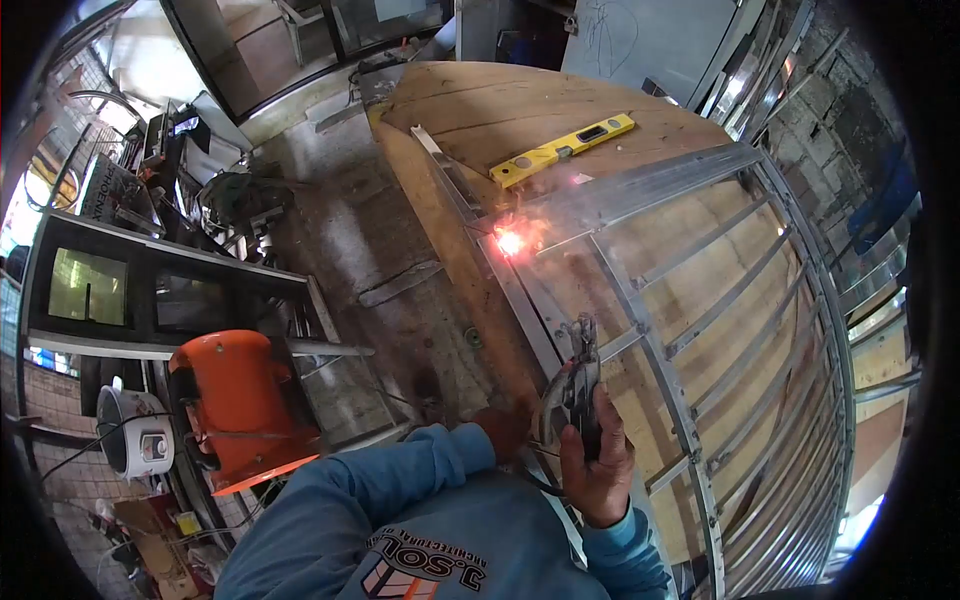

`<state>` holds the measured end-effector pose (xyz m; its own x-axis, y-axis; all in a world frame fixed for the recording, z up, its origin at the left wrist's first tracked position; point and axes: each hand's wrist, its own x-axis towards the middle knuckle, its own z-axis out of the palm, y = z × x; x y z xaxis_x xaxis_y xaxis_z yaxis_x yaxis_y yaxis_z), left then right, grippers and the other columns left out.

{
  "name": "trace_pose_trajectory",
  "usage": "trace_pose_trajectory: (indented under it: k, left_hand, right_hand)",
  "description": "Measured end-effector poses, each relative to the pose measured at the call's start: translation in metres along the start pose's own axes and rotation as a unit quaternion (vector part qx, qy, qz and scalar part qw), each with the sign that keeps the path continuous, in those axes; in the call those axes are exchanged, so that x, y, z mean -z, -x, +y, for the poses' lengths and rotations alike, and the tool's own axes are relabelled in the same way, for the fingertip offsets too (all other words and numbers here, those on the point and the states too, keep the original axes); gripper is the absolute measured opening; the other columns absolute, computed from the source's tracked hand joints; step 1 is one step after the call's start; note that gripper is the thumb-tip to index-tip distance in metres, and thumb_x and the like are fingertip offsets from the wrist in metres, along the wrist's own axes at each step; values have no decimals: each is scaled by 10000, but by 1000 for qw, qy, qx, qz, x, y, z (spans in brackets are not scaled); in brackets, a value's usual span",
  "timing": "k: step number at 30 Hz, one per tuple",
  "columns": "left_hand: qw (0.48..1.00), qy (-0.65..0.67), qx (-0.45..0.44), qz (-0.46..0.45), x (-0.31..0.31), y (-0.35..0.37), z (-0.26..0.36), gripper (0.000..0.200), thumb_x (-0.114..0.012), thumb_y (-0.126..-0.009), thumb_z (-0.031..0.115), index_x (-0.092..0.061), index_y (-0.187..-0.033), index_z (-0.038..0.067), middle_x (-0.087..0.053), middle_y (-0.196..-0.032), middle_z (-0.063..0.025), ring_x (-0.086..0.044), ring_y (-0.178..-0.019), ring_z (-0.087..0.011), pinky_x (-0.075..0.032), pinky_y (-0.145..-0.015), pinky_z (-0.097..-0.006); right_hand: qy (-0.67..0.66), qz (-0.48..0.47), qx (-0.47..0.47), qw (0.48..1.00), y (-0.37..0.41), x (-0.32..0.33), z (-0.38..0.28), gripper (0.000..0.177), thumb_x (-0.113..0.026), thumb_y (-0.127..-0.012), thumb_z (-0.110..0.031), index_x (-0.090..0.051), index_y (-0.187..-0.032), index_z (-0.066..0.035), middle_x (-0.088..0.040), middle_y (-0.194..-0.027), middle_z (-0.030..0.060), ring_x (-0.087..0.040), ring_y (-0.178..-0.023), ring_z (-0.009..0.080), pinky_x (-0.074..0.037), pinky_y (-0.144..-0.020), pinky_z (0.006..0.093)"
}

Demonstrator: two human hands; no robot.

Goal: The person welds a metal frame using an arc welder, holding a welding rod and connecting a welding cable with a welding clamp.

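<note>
My right hand (602,468) is closed around a dark welding electrode holder (578,395), whose jaws point away from me over the metal frame. Beyond the jaws, a bright welding arc (510,243) glows at a corner of the silvery metal frame (655,355), with sparks and smoke around it. The electrode itself is hard to make out. My left hand (507,432) is low by the near edge of the wooden tabletop (440,200), just left of the holder. Its fingers are mostly hidden.
A yellow spirit level (562,150) and a loose metal strip (432,145) lie on the wood beyond the arc. Left on the floor side are an orange drum-shaped object (235,405), a white rice cooker (135,432) and a dark-framed window panel (150,290).
</note>
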<state>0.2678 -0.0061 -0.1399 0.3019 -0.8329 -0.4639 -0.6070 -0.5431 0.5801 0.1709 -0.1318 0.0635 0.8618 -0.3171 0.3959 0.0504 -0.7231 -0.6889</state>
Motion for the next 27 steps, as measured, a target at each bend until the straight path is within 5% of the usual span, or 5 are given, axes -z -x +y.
trace_pose_trajectory:
  k: [9, 14, 19, 25, 27]
  left_hand:
    - [1000, 2, -15, -11, -3, -7, 2, 756, -587, -902, 306, -311, -1490, -79, -620, -1228, -309, -694, -976, -428, -567, -822, -498]
    - [1000, 1, -17, -9, 0, -16, 7, 755, -587, -902, 305, -312, -1490, -79, -622, -1224, -308, -694, -977, -428, -566, -824, -498]
    - [1000, 1, -21, -6, 0, -14, 7, 754, -587, -902, 304, -312, -1490, -78, -625, -1220, -306, -694, -978, -428, -566, -826, -498]
    - [1000, 1, -13, -4, 0, -7, 4, 752, -588, -901, 303, -313, -1489, -77, -628, -1215, -305, -694, -979, -428, -566, -828, -498]
    - [1000, 1, -12, -5, -1, -5, 3, 752, -588, -901, 303, -314, -1489, -77, -629, -1214, -305, -693, -980, -428, -565, -829, -498]
  right_hand:
    - [-54, -31, -37, 997, -1, 1, -3, 550, -578, -934, -8, -422, -1457, 58, -655, -1263, 206, -658, -1122, 235, -529, -939, 345]
    - [-43, 8, -30, 999, -1, 3, -5, 492, -645, -949, -127, -495, -1378, 63, -647, -1216, 268, -666, -1120, 394, -544, -914, 430]
    - [-49, 5, -26, 998, 3, 3, -3, 517, -678, -938, -145, -499, -1368, 77, -646, -1185, 296, -646, -1134, 439, -521, -948, 476]
    - [-15, 14, -33, 999, 6, 0, -1, 515, -679, -926, -108, -509, -1394, 22, -633, -1216, 299, -634, -1143, 443, -509, -965, 472]
    - [2, -2, -21, 1000, 6, 1, -1, 552, -624, -936, -42, -436, -1446, 52, -641, -1265, 248, -635, -1170, 325, -496, -986, 398]
